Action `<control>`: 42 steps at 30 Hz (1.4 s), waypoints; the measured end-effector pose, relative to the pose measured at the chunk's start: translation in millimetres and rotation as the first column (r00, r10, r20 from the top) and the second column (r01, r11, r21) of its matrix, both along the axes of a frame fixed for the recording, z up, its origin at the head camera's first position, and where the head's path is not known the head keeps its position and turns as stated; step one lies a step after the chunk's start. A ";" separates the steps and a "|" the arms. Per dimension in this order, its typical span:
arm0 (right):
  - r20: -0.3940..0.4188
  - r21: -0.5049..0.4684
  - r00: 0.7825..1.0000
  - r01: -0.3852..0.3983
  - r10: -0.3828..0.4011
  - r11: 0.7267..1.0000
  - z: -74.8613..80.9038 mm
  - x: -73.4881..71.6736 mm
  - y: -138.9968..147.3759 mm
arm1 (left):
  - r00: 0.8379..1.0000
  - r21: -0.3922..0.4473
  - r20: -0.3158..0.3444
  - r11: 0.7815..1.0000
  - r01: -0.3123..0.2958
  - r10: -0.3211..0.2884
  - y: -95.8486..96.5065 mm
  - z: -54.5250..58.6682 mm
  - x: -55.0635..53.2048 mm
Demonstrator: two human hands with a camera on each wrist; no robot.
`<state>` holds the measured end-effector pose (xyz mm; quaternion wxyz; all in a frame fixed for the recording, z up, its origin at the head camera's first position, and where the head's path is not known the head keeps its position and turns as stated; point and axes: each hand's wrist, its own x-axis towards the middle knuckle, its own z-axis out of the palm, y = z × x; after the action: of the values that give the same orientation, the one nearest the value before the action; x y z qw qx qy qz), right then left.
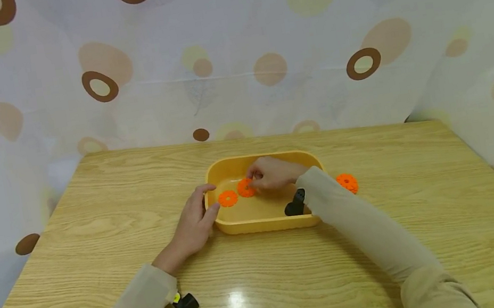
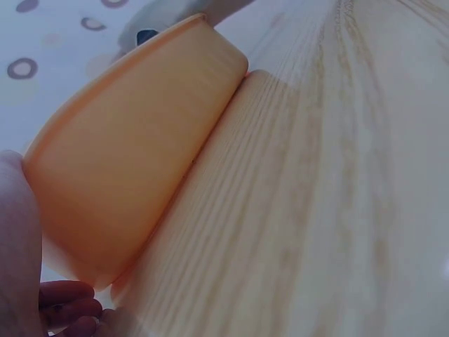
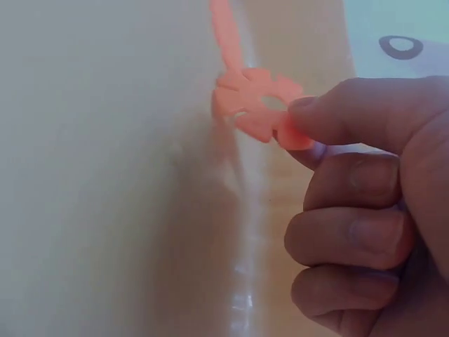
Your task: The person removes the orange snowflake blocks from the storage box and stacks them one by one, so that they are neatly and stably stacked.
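My left hand (image 1: 193,227) holds the left end of a yellow plastic tray (image 1: 263,223), thumb and fingers at its rim. In the left wrist view the fingers (image 2: 70,303) curl against the outside of its wall. Reaching into the tray, my right hand (image 1: 274,172) pinches an orange notched disc (image 3: 249,98) between thumb and forefinger, the other fingers curled in. Another orange disc (image 1: 227,198) lies left of it inside the tray. Part of another orange piece (image 3: 226,35) shows beyond the pinched disc in the right wrist view.
Outside the tray's right end, orange discs (image 1: 347,183) lie on the wooden table (image 1: 115,212), partly behind the right sleeve. Black wrist cameras hang at the left cuff (image 1: 186,305) and the right cuff (image 1: 296,204). A patterned curtain (image 1: 238,96) encloses the table's back and sides.
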<state>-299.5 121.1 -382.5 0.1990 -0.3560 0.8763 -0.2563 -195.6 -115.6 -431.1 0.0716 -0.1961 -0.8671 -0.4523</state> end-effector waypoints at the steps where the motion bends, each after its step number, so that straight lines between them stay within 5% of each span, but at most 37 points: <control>1: 0.004 -0.005 1.000 0.004 -0.004 1.000 0.9 0.3 0.5 | 1.000 0.000 -0.002 1.000 0.001 -0.001 -0.1 0.0 0.0; 7: -0.008 -0.074 1.000 0.018 -0.019 0.997 4.2 2.4 3.6 | 1.000 0.002 -0.012 1.000 0.008 -0.008 -0.1 0.2 0.1; 15: 0.048 -0.194 0.981 0.193 -0.187 0.962 8.2 3.8 4.2 | 1.000 0.002 0.001 1.000 0.002 -0.002 0.2 -0.4 0.2; 33: 0.116 -0.304 0.981 0.182 -0.153 0.935 17.0 1.8 8.0 | 1.000 0.011 -0.002 1.000 -0.009 0.009 3.2 0.6 1.8; 42: 0.217 -0.421 0.966 0.221 -0.140 0.880 25.0 2.4 15.6 | 1.000 -0.003 -0.012 1.000 -0.012 0.012 2.5 0.7 1.7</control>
<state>-297.1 136.7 -357.5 0.1666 -0.2837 0.8031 -0.4967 -193.9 -113.1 -430.4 0.0792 -0.1937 -0.8684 -0.4495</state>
